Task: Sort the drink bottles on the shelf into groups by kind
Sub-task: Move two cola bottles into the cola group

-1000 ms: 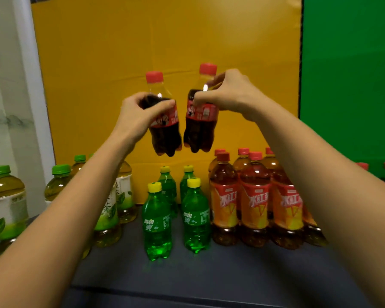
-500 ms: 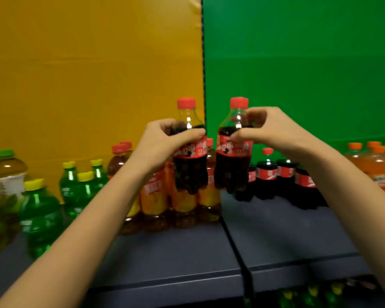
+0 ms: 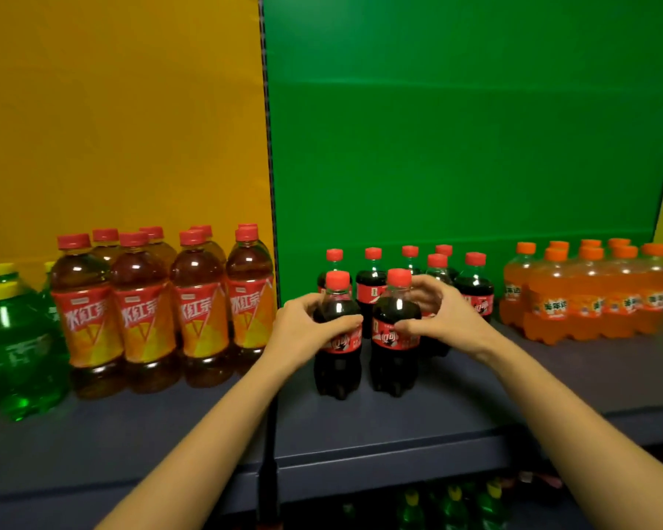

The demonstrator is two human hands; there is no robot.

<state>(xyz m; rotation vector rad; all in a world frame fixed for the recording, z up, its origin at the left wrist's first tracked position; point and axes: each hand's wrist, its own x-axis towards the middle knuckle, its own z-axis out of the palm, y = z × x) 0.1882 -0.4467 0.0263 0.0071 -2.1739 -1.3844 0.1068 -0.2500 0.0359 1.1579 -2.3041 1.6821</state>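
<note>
Two small cola bottles with red caps stand side by side on the dark shelf (image 3: 456, 407), in front of a group of several more cola bottles (image 3: 475, 285). My left hand (image 3: 303, 330) is wrapped around the left cola bottle (image 3: 337, 361) at its label. My right hand (image 3: 444, 315) grips the right cola bottle (image 3: 395, 357) at its shoulder. Both bottles are upright with their bases on the shelf.
Several red-tea bottles (image 3: 150, 311) stand left of the cola, beyond a dark vertical divider (image 3: 270, 223). Green soda bottles (image 3: 12, 338) are at the far left. Orange soda bottles (image 3: 590, 300) cluster at the right. More green bottles (image 3: 452, 506) sit on the shelf below.
Both hands carried the two cola bottles rightward from in front of the yellow panel and lowered them onto the shelf before the cola group. The view turned right with them.
</note>
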